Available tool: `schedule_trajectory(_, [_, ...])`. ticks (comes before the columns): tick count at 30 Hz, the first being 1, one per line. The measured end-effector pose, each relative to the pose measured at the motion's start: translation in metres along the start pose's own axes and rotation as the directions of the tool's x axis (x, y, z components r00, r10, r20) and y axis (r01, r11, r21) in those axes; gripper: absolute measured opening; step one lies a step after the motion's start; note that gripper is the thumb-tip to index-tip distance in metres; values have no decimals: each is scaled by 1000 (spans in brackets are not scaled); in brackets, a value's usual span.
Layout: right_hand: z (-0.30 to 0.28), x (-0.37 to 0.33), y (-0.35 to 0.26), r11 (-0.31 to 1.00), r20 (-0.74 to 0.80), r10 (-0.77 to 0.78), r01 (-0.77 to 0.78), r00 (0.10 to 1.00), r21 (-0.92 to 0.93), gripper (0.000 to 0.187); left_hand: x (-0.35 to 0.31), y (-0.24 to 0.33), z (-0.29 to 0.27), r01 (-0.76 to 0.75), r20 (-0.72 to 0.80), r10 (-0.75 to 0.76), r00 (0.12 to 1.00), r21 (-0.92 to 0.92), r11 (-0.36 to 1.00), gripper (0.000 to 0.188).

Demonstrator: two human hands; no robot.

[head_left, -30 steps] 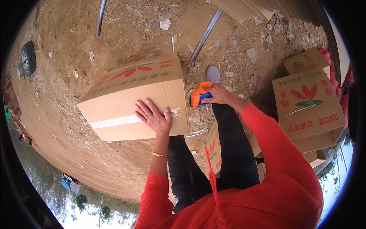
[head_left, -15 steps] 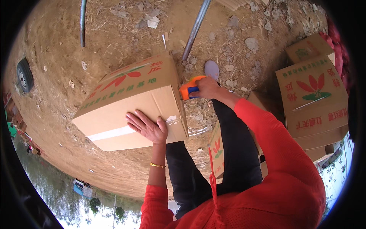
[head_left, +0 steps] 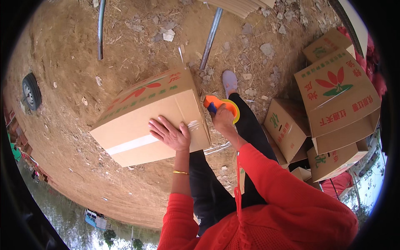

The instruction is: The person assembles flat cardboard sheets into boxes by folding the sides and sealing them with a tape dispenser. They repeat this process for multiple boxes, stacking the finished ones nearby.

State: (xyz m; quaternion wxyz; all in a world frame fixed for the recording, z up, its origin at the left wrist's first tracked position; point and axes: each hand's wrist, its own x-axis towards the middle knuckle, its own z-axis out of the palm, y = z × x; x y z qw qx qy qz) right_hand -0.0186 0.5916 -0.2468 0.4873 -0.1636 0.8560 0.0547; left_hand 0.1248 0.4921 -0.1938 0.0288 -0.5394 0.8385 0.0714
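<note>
A cardboard box (head_left: 143,112) with red and green print lies in front of me, a strip of pale tape (head_left: 129,144) running along its near face. My left hand (head_left: 170,132) is spread flat on that face, beside the end of the strip, fingers apart. To the right of the box, and apart from it, my right hand (head_left: 223,118) is wrapped around an orange tape dispenser (head_left: 213,101) with a blue part and a yellow roll. The fingers partly hide the dispenser's grip.
Several printed cardboard boxes (head_left: 337,93) are piled at the right. Two metal poles (head_left: 211,38) stand at the top, near flat cardboard (head_left: 241,6). A wheel (head_left: 31,91) lies far left on the dirt ground (head_left: 62,137). My shoe (head_left: 229,81) is beyond the dispenser.
My right hand has drawn the tape dispenser back from the box's right edge, toward me, and turned it so the yellow roll shows. My left hand stays flat on the box.
</note>
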Motion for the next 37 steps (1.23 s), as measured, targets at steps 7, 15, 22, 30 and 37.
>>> schedule_trajectory(7, [-2,6,4,990,-180,52,-27,982,138,50,0,1,-3,5,3,-5,1000,-17,1000,77])
schedule_trajectory(15, [51,26,-30,898,-423,87,113,902,426,47,0,-1,4,4,-6,-5,1000,-14,1000,77])
schedule_trajectory(22, [102,55,-8,988,-525,15,67,851,137,65,3,0,2,-7,-3,7,1000,-6,1000,77])
schedule_trajectory(30, [57,18,21,849,-363,18,177,932,497,47,-2,-2,-5,14,61,-10,998,-65,998,75])
schedule_trajectory(37, [-8,2,-6,840,-180,-17,112,983,531,42,19,-87,-49,97,-44,-113,993,-267,959,64])
